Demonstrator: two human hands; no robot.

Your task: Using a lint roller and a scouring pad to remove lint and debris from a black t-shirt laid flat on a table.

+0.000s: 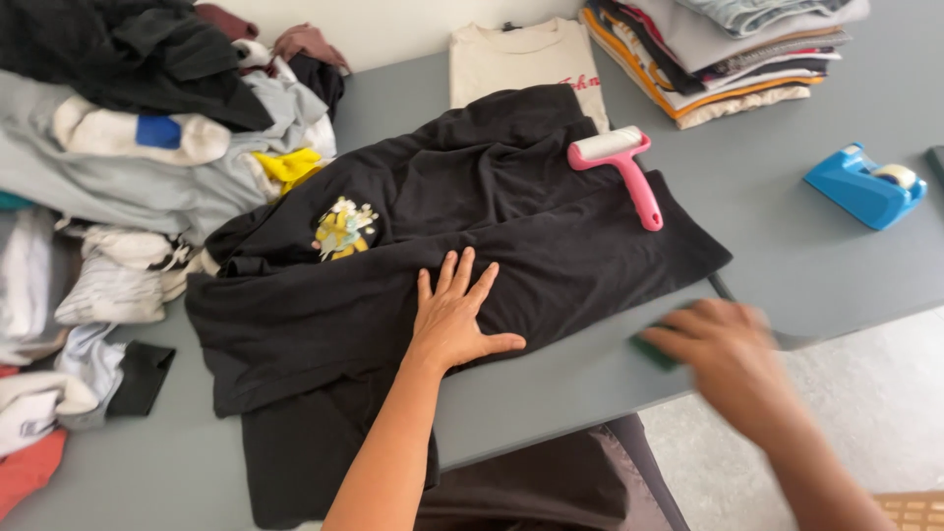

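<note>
Grey desk (pixel 816 265) carries all. Black shirt (pixel 442 265) spread flat under left hand (pixel 457 320), fingers (pixel 462 275) splayed wide, pressing; long axis runs left-right. Right hand (pixel 728 359) blurred at desk edge, right of shirt hem, fingers holding small green object (pixel 651 351). Pink lint roller (pixel 621 167) on shirt beyond fingers, nearer right hand.

Black shirt (pixel 433 246) spread flat, small green item (pixel 651 349) at table edge.
Shirt rumpled, yellow print near the left side, lower part hanging over the near edge. Green item blurred, shape unclear, just off the shirt's right hem.
</note>
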